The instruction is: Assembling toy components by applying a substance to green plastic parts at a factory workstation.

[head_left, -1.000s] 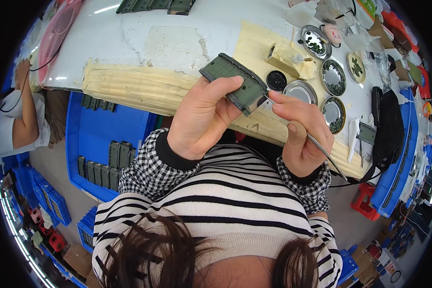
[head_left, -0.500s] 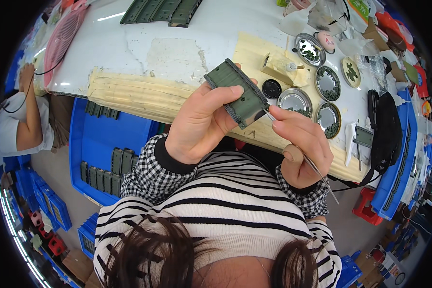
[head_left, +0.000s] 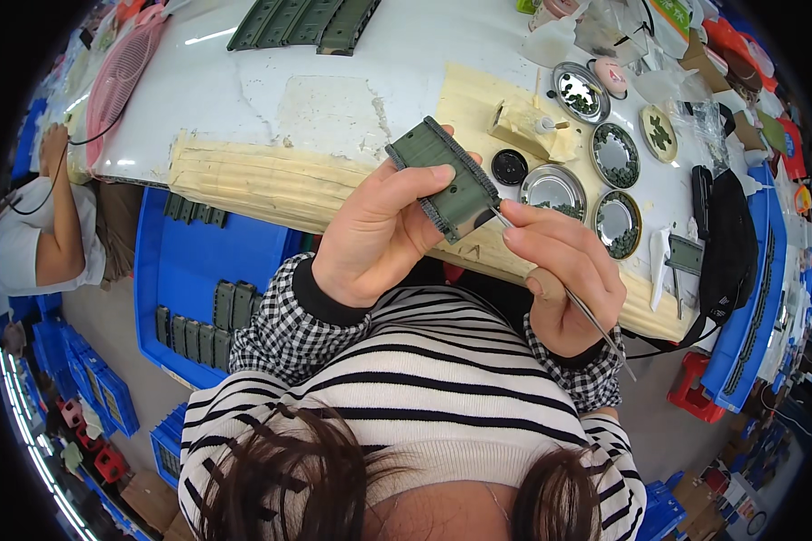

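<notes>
My left hand (head_left: 383,221) grips a dark green rectangular plastic part (head_left: 442,176) with ribbed long edges and small holes, its thumb across the top face. The part is tilted above the table's near edge. In my right hand (head_left: 573,279) is a thin metal rod-like tool (head_left: 595,320), held like a pen, its tail sticking out past the palm. Its tip is at the part's lower right corner; whether it touches cannot be made out. Beyond lie round metal dishes of small dark green pieces (head_left: 615,155) and a black round cap (head_left: 510,167).
Similar green parts lie at the table's far side (head_left: 307,22) and in a blue bin (head_left: 216,261) at my left. A padded yellowish edge (head_left: 244,176) runs along the table. A black pouch (head_left: 729,252) lies at right. Another person's arm (head_left: 54,207) is at far left.
The green part has shifted very slightly in my left hand's grip area, and the tool's tip and right fingers have moved a little left with it. Both holds are the same.
</notes>
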Demonstrator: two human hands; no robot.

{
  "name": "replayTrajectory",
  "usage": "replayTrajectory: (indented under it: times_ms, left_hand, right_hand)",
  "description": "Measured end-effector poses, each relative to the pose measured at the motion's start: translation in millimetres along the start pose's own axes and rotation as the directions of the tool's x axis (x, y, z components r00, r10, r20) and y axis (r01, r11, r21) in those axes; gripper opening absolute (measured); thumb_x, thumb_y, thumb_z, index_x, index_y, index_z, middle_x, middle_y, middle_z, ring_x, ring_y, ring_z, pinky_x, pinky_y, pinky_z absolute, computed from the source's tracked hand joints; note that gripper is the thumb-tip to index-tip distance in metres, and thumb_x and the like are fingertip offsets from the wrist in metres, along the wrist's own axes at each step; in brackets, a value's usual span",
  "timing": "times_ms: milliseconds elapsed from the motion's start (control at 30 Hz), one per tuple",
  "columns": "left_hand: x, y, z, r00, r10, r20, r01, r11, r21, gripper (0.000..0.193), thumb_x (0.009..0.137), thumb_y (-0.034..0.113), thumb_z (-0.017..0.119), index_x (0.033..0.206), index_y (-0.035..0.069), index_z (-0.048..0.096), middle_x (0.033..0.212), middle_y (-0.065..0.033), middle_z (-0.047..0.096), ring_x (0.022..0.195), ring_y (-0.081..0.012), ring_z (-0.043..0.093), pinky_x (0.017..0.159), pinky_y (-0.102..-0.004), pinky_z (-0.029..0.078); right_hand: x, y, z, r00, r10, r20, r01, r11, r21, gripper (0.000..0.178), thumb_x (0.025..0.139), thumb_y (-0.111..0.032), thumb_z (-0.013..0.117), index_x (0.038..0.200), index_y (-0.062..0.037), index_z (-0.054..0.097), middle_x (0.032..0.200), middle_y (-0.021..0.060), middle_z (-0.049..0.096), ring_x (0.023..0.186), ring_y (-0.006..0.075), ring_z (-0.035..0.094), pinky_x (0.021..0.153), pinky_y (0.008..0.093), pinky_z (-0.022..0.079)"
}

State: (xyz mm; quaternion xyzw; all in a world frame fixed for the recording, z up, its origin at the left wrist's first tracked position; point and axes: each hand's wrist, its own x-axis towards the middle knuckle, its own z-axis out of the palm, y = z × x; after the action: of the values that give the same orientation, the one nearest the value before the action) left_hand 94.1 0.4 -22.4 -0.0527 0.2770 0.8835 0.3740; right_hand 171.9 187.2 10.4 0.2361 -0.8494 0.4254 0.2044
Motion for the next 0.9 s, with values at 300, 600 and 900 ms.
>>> replayTrajectory:
  times_ms: [300,600,900]
  left_hand:
    - [-0.2,-1.8,-2.9,1.0,-0.011,0.012,0.011,1.0,-0.013,0.045,0.095,0.008,0.051,0.139,0.003,0.039,0.123,-0.014,0.058,0.111,-0.0199,0.061,0.093,-0.0339,0.054]
    - [1.0,4.1,-1.6,0.987,0.145,-0.072,-0.132,0.978,0.163,0.046,0.095,0.007,0.05,0.139,0.001,0.035,0.124,-0.0151,0.055,0.118,-0.0261,0.056,0.098,-0.0379,0.05]
    - [6.9,-2.4,-3.8,0.985,0.152,-0.079,-0.122,0.946,0.3,0.041,0.096,0.005,0.051,0.134,0.0,0.038,0.124,-0.0157,0.055,0.122,-0.0303,0.054,0.103,-0.0448,0.048]
  right_hand:
    - [-3.1,1.0,1.6,1.0,-0.023,-0.001,0.023,1.0,0.014,0.037,0.074,-0.002,0.074,0.108,0.005,0.063,0.103,0.0193,0.064,0.101,0.0325,0.065,0.079,0.0354,0.055]
    - [-28.7,28.4,-13.4,0.889,0.225,-0.399,-0.171,0.971,0.165,0.026,0.101,-0.015,0.046,0.102,0.0045,0.064,0.089,0.0124,0.066,0.078,0.0219,0.062,0.075,0.0286,0.048]
    - [-45.3,56.5,-18.8,0.91,0.358,-0.21,-0.393,0.905,-0.159,0.012,0.088,-0.014,0.065,0.091,-0.0033,0.07,0.076,0.006,0.062,0.076,0.023,0.053,0.07,0.0315,0.042]
